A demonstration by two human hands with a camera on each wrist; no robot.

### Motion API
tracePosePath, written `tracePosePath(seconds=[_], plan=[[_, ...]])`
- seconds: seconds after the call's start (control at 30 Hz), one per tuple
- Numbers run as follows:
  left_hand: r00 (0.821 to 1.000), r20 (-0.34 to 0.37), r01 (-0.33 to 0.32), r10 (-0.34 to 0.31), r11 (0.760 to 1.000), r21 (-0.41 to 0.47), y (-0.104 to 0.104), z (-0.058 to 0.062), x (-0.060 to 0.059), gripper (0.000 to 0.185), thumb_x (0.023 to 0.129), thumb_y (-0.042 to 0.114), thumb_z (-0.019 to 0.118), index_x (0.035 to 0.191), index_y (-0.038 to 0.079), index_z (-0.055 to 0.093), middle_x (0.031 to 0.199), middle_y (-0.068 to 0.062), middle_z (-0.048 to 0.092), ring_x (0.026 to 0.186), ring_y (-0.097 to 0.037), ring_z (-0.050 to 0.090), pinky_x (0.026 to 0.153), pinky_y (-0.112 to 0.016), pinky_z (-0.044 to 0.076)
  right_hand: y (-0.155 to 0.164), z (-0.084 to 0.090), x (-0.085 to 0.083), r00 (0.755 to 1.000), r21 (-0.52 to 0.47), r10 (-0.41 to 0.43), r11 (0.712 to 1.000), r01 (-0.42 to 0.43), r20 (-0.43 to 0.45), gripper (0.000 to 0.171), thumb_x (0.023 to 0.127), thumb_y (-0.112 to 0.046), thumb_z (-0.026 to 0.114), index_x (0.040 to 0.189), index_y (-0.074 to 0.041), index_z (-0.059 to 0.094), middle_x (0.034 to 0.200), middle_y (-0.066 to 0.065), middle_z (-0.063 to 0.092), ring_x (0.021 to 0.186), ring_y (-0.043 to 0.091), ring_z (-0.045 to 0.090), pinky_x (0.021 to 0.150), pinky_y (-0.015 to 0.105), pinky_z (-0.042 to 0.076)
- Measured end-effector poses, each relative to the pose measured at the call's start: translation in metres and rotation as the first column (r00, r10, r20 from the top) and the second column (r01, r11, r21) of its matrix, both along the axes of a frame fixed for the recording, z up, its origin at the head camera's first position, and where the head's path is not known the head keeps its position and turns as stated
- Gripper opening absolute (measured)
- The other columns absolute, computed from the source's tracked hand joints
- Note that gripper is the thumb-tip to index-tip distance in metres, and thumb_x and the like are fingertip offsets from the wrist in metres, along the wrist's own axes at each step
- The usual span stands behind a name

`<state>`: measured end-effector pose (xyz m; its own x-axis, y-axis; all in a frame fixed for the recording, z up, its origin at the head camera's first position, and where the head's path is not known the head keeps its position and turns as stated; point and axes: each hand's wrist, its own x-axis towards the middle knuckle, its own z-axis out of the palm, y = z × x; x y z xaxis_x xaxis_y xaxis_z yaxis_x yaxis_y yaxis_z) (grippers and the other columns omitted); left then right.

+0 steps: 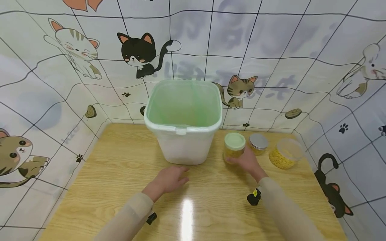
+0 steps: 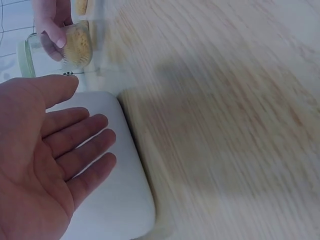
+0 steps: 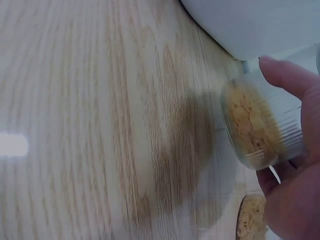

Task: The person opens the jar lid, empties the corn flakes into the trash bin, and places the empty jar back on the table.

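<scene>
Now the right hand (image 1: pixel 245 161) clasps the green-lidded jar (image 1: pixel 234 147); the left hand (image 1: pixel 169 179) lies released on the counter (image 1: pixel 105 187). Lifted carelessly, the jar could knock the silver-lidded jar (image 1: pixel 258 143) just beside it.

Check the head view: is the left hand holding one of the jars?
No: the left hand lies open on the table before the white bin, while the right hand grips the green-lidded jar.

Head looks down; close wrist views share the jar (image 1: pixel 234 147).
</scene>
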<state>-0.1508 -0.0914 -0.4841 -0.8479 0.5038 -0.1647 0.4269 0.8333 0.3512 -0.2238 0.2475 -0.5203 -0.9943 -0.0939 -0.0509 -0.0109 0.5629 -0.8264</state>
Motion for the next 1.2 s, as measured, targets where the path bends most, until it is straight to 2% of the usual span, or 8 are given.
tracePosePath(seconds=[0.17,0.3,0.43,0.53,0.7,0.83,1.0,1.2], plan=[[0.998,-0.015,0.059,-0.058,0.996,0.063,0.006,0.009,0.001,0.046,0.097,0.037,0.057,0.136,0.011,0.056,0.129,-0.005,0.066,0.118,-0.026,0.062,0.097,-0.044,0.053,-0.003,0.009,0.016,0.985,0.016,0.174,0.985,-0.175,0.02,0.094,0.068,-0.033,0.089,0.145,-0.018,0.037,0.139,0.007,0.055,0.133,0.031,0.048,0.113,0.057,0.036],[0.997,-0.019,0.079,-0.077,0.992,0.104,0.011,0.014,0.001,0.046,0.097,0.038,0.056,0.135,0.012,0.055,0.128,-0.006,0.066,0.118,-0.024,0.063,0.097,-0.042,0.053,-0.011,0.014,0.029,0.953,0.023,0.302,0.953,-0.303,0.02,0.093,0.067,-0.035,0.09,0.143,-0.019,0.04,0.136,0.003,0.057,0.13,0.028,0.051,0.11,0.055,0.039],[0.997,0.011,0.069,-0.072,0.982,0.175,0.016,0.014,0.001,0.053,0.097,0.043,0.056,0.142,0.016,0.048,0.13,-0.005,0.064,0.117,-0.021,0.063,0.097,-0.042,0.054,-0.023,0.016,0.039,0.92,0.013,0.392,0.92,-0.392,0.022,0.093,0.066,-0.035,0.09,0.143,-0.02,0.041,0.134,-0.001,0.059,0.127,0.024,0.053,0.108,0.053,0.041],[0.997,0.033,0.055,-0.065,0.971,0.235,0.019,0.015,0.001,0.064,0.096,0.051,0.054,0.149,0.019,0.038,0.138,-0.004,0.059,0.12,-0.02,0.062,0.101,-0.042,0.052,-0.031,0.016,0.045,0.904,0.003,0.426,0.905,-0.426,0.034,0.093,0.064,-0.035,0.091,0.143,-0.024,0.042,0.133,-0.005,0.059,0.125,0.02,0.053,0.107,0.051,0.041],[0.999,0.0,0.048,-0.05,0.954,0.295,0.024,0.017,0.002,0.079,0.089,0.058,0.059,0.154,0.024,0.029,0.153,0.005,0.043,0.137,-0.016,0.047,0.113,-0.04,0.041,-0.042,0.014,0.055,0.875,-0.004,0.484,0.875,-0.484,0.022,0.095,0.063,-0.035,0.091,0.144,-0.025,0.042,0.134,-0.007,0.058,0.124,0.018,0.054,0.107,0.048,0.042],[0.995,-0.037,0.099,-0.092,0.934,0.343,0.028,0.02,0.0,0.085,0.084,0.057,0.067,0.154,0.027,0.028,0.155,0.005,0.038,0.143,-0.016,0.039,0.118,-0.04,0.036,-0.049,0.015,0.061,0.863,-0.008,0.505,0.863,-0.505,0.011,0.096,0.062,-0.03,0.092,0.144,-0.024,0.043,0.136,-0.008,0.057,0.126,0.017,0.053,0.109,0.047,0.041],[0.985,-0.079,0.174,-0.155,0.921,0.349,0.034,0.021,-0.002,0.093,0.081,0.06,0.069,0.154,0.02,0.029,0.156,0.002,0.038,0.143,-0.018,0.039,0.118,-0.04,0.036,-0.055,0.017,0.066,0.856,0.001,0.517,0.856,-0.517,0.027,0.092,0.061,-0.022,0.092,0.141,-0.026,0.046,0.132,-0.013,0.058,0.125,0.013,0.053,0.111,0.045,0.04],[0.979,-0.053,0.203,-0.197,0.913,0.355,0.037,0.027,-0.004,0.098,0.075,0.051,0.079,0.154,0.022,0.029,0.157,0.005,0.036,0.142,-0.017,0.04,0.117,-0.04,0.036,-0.06,0.018,0.071,0.853,0.015,0.52,0.853,-0.521,0.042,0.09,0.061,-0.023,0.092,0.139,-0.027,0.047,0.135,-0.014,0.056,0.129,0.012,0.05,0.113,0.048,0.038]])
